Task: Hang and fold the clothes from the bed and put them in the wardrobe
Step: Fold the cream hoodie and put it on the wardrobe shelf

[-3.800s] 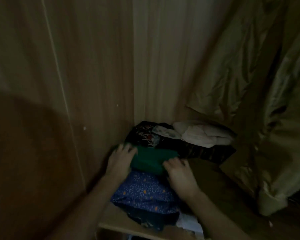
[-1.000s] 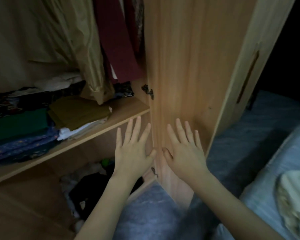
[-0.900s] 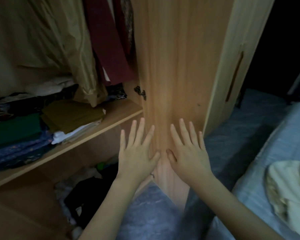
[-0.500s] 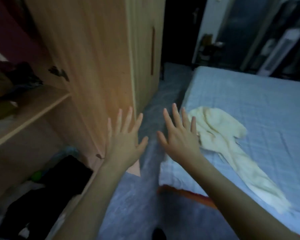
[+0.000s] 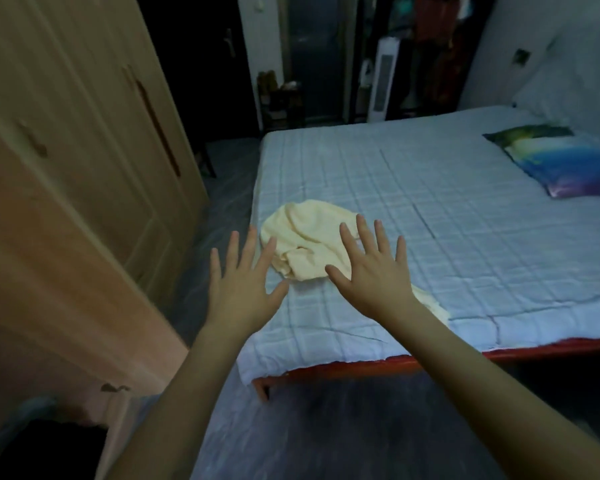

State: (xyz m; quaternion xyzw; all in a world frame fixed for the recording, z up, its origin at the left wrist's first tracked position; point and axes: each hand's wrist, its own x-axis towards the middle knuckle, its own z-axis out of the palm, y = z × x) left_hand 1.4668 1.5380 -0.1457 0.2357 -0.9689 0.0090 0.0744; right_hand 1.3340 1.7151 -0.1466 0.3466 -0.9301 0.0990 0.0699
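Observation:
A crumpled pale yellow garment (image 5: pixel 303 242) lies near the left corner of the bed (image 5: pixel 465 237), which has a light blue checked cover. My left hand (image 5: pixel 243 285) and my right hand (image 5: pixel 373 271) are both stretched out in front of me, fingers spread and straight, holding nothing. They hover above the bed's near corner, and the right hand covers part of the garment. The wooden wardrobe (image 5: pixel 84 168) stands at the left with its open door (image 5: pixel 49 271) nearest me.
A colourful pillow (image 5: pixel 561 164) lies at the bed's far right. The bed has a red frame edge (image 5: pixel 361 367). A grey floor strip (image 5: pixel 229 188) runs between wardrobe and bed. Dark clothing (image 5: pixel 42 448) lies low at the wardrobe's bottom left. A white tower unit (image 5: pixel 383 84) stands at the back.
My view has swung right from the wardrobe shelves to the bed. Both empty hands left the folded stack and now hover spread over the yellow garment.

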